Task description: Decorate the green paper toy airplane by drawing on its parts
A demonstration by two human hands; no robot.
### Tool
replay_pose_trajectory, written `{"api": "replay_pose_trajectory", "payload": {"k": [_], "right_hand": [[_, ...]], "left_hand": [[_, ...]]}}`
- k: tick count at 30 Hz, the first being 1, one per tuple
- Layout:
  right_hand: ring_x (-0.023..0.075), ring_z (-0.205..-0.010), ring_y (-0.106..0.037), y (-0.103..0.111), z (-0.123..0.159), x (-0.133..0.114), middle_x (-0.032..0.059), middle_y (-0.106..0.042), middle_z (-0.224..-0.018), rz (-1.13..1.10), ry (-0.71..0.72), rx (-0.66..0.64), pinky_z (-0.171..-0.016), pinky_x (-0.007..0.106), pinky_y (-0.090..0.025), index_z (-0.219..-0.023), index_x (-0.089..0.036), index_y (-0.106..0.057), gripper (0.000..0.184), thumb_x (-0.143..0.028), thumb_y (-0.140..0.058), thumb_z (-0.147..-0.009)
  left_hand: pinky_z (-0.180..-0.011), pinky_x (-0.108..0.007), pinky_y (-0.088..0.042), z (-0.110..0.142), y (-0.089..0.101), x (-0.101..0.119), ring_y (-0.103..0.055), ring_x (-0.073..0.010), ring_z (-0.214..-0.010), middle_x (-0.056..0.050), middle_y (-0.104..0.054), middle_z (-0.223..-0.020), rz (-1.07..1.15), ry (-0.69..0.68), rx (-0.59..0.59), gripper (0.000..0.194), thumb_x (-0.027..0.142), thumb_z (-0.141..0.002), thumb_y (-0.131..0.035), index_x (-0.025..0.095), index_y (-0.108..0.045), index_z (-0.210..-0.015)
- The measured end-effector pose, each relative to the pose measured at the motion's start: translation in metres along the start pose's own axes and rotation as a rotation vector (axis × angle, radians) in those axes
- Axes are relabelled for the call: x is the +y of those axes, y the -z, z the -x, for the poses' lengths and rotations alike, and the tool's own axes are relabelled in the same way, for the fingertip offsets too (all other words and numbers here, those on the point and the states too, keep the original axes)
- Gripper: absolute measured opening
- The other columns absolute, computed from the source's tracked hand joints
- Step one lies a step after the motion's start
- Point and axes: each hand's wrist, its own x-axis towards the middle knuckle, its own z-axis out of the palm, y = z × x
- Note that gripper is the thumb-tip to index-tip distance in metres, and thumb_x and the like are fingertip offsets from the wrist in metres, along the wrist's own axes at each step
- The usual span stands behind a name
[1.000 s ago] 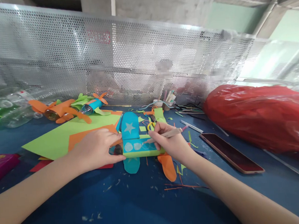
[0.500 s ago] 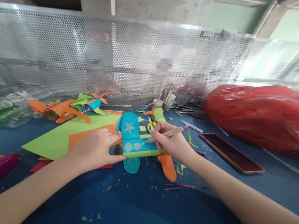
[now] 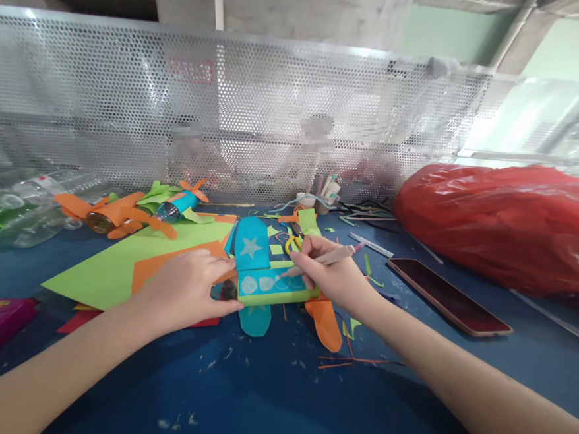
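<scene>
A toy plane [image 3: 275, 297] made from a bottle wrapped in green and blue paper lies sideways before me. Blue wings [image 3: 252, 246] with pale stars stick out from it, and an orange tail piece [image 3: 327, 330] is at its right end. My left hand [image 3: 190, 287] is closed around the bottle's left end. Pinched in my right hand [image 3: 330, 270] is a white marker [image 3: 332, 256], its tip at the blue strip. Two filled pale circles [image 3: 257, 284] show on that strip, with outlined circles to their right, partly hidden by my fingers.
Green paper sheets [image 3: 95, 273] lie at left, near an orange paper plane [image 3: 115, 216] and clear plastic bottles [image 3: 36, 208]. Yellow-handled scissors [image 3: 293, 243] and scraps lie behind the toy. At right are a phone [image 3: 448, 295] and a red plastic bag [image 3: 498, 229]. A perforated metal panel [image 3: 272, 106] stands behind.
Almost nothing differs. The marker's tip stays at the same circle, and both hands keep their places.
</scene>
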Motion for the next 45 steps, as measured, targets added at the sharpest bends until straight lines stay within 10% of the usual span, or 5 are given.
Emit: {"api": "replay_pose_trajectory", "payload": {"k": [45], "right_hand": [[0.0094,-0.039,-0.040,0.0009,-0.0007,-0.0022,-0.0093,-0.049,-0.041,0.020,-0.011,0.040,-0.049,0.026,-0.033,-0.064,-0.026,-0.044,0.029,-0.033,-0.063,-0.086]], "left_hand": [[-0.071,-0.036,-0.054,0.0002,-0.0045,-0.0025,-0.071,-0.0273,-0.084,-0.006,-0.077,-0.090,-0.026,-0.010,0.016,0.024,0.043,-0.086,-0.078,0.021,-0.074,-0.094]]}}
